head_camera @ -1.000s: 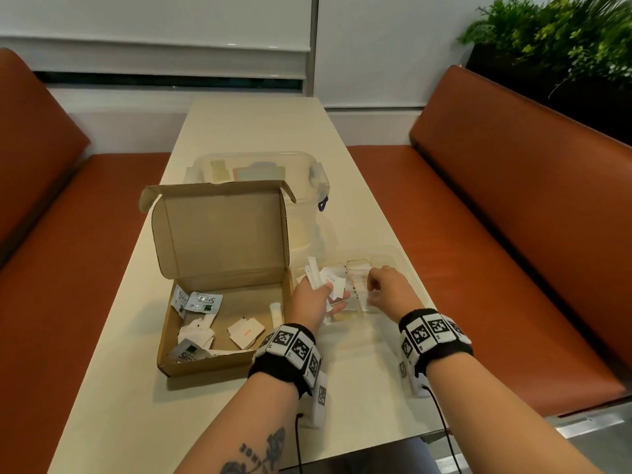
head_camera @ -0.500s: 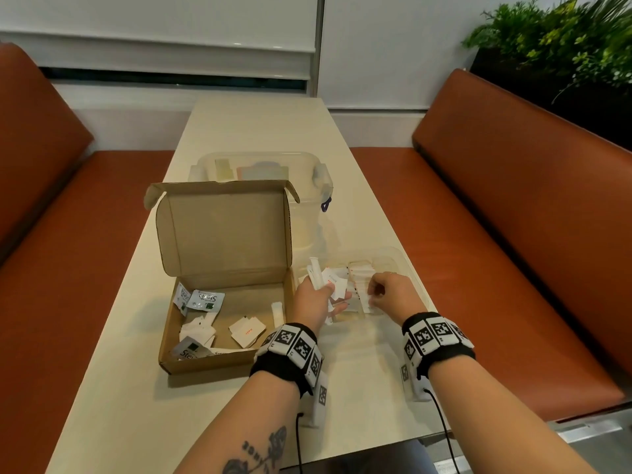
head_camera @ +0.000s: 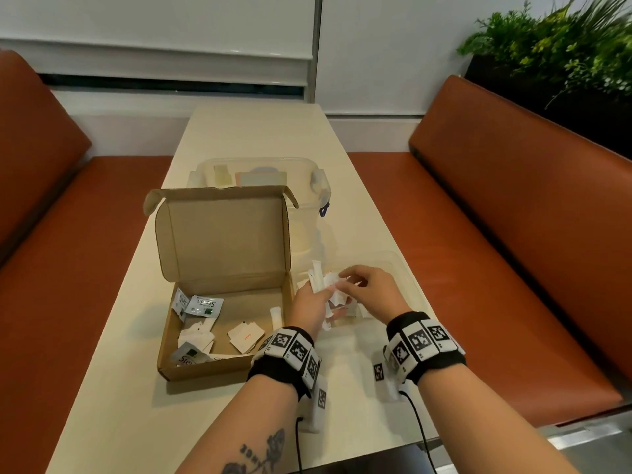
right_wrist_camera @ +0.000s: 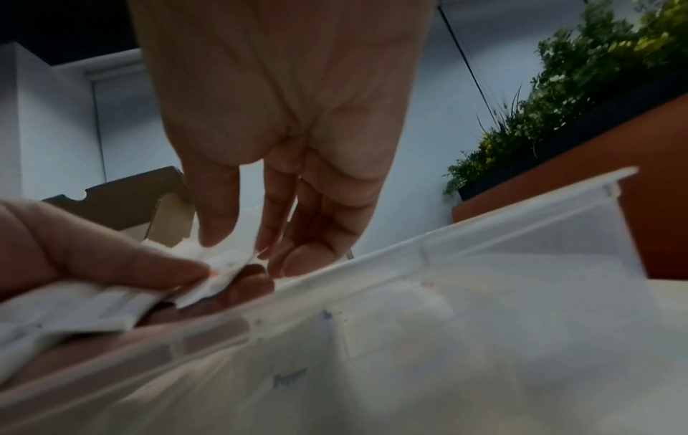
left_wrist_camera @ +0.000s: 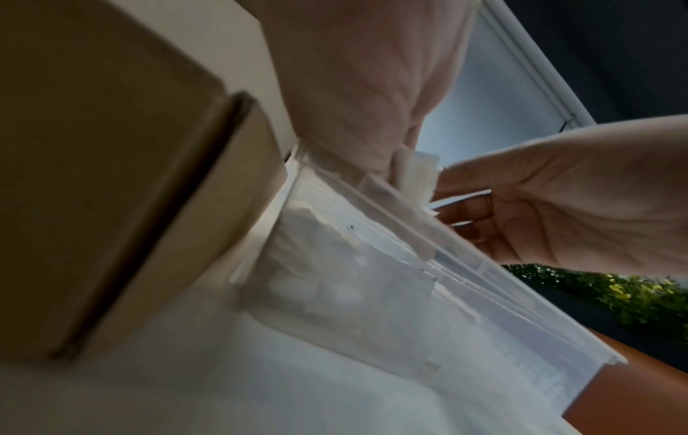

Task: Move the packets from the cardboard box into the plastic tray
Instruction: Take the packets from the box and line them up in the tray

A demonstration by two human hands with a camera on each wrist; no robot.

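Observation:
An open cardboard box (head_camera: 205,366) sits on the table with several white and green-printed packets (head_camera: 201,306) in it. To its right stands a clear plastic tray (head_camera: 405,278) that holds white packets. My left hand (head_camera: 316,302) hovers over the tray's left end and grips a bunch of white packets (head_camera: 319,277). My right hand (head_camera: 367,290) meets it and pinches one white packet (right_wrist_camera: 227,259) from that bunch between thumb and fingers. The tray's rim (right_wrist_camera: 484,235) lies just below both hands.
A clear lidded tub (head_camera: 260,176) stands behind the box's raised lid (head_camera: 222,230). Orange benches (head_camera: 496,200) flank the narrow table (head_camera: 253,131). Green plants (head_camera: 564,46) sit behind the right bench.
My right hand has moved left from the tray's packets to the bunch in my left hand and taken hold of one packet. The left hand stays in place.

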